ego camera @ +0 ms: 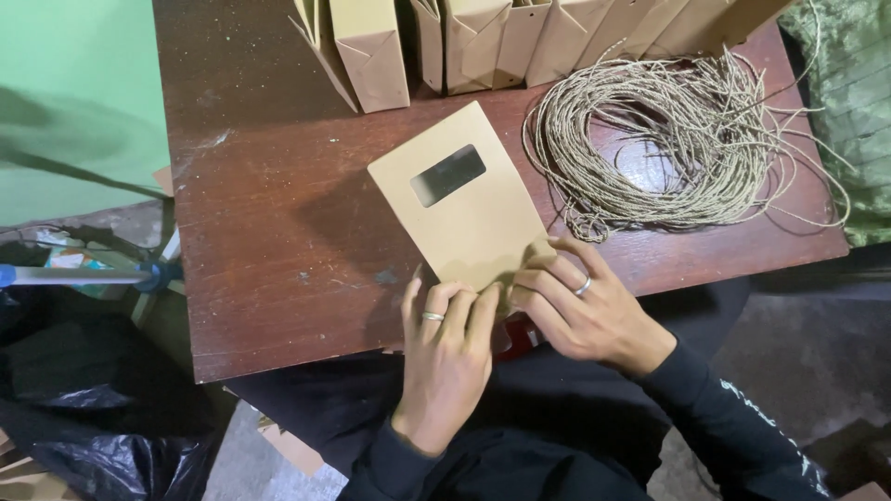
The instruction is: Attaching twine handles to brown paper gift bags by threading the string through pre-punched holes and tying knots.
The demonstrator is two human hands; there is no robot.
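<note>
Dark reddish wood is filling the middle of the view: a worn table [278, 232] standing in front of a green wall, with black plastic bags lying on the floor at the left. On it, a flat brown paper bag [464, 209] with a small dark window is lying face up, its long axis running diagonally from the table's near edge up and to the left, the windowed end pointing away from the person. Both hands are pressing at the bag's near edge: the left hand [445, 357] is lying just below it, fingers together and bent onto the paper, while the right hand [580, 311] is pinching the lower right corner. Each hand is wearing 1 ring. A coil of twine [677, 148] is lying just right of the bag, and a row of finished paper bags [520, 42] is standing along the far edge.
</note>
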